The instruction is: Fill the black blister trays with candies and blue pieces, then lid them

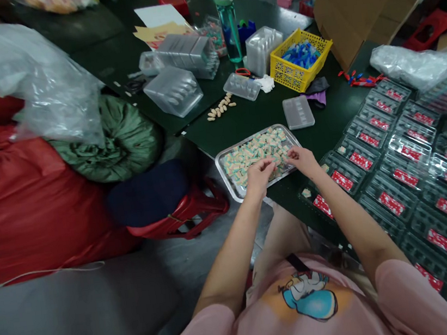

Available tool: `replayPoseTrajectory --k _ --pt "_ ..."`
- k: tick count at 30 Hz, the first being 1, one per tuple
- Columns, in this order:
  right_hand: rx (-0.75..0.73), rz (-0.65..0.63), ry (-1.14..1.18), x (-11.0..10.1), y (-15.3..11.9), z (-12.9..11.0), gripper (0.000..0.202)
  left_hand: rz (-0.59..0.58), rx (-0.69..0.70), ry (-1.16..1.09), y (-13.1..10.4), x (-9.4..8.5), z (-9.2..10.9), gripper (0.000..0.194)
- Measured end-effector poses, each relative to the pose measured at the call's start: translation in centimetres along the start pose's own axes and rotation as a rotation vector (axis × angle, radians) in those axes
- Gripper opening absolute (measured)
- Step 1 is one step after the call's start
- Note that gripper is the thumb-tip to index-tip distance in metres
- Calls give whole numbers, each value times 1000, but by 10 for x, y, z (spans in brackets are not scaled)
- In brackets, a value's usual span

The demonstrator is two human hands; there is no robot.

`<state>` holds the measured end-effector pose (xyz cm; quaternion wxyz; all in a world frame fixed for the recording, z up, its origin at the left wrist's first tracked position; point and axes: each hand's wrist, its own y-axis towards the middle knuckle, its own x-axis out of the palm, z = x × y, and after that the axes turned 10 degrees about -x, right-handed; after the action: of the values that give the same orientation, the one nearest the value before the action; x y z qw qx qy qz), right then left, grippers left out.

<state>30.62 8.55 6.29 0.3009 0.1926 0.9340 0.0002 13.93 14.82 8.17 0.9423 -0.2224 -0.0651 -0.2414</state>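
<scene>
A metal tray (232,189) full of small cream-and-green pieces (254,151) lies at the table's near edge. Over its front part is my left hand (261,175), fingers pinched together; what sits between them is too small to make out. My right hand (301,159) is at the tray's right side, also in a pinch, its contents hidden. To the right of my right forearm, clear plastic trays with red printed cards (342,180) lie in rows. A few of the nearest trays hold a pale piece (306,193).
Stacked clear plastic trays (187,51), a green bottle (228,24) and a yellow basket (296,64) of blue pieces stand farther back. Peanut-shaped pieces (220,107) lie behind the tray. Left are a red stool (181,220) and big red sacks (38,203).
</scene>
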Motion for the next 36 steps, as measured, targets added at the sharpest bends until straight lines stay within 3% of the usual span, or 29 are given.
replayPoseTrajectory --k 4,14,17,21,27,32,36 --pt "-23 45 389 2 -1 -9 23 -25 -59 -38 5 7 -8 23" --pt "-39 -1 519 6 -11 -16 24 -7 -52 -120 10 9 -12 37" --pt "-75 -73 422 -2 -7 -10 21 -7 -30 -114 10 8 -10 39" --pt "-84 -10 -3 -12 16 6 19 39 9 -105 10 4 -7 37" --pt "5 -95 -419 2 47 26 20 71 16 -104 12 0 -3 38" --pt "7 -64 -440 2 48 26 12 69 33 -118 14 0 -2 39" --pt "-59 35 -198 -6 36 16 3 63 43 -152 16 5 -3 40"
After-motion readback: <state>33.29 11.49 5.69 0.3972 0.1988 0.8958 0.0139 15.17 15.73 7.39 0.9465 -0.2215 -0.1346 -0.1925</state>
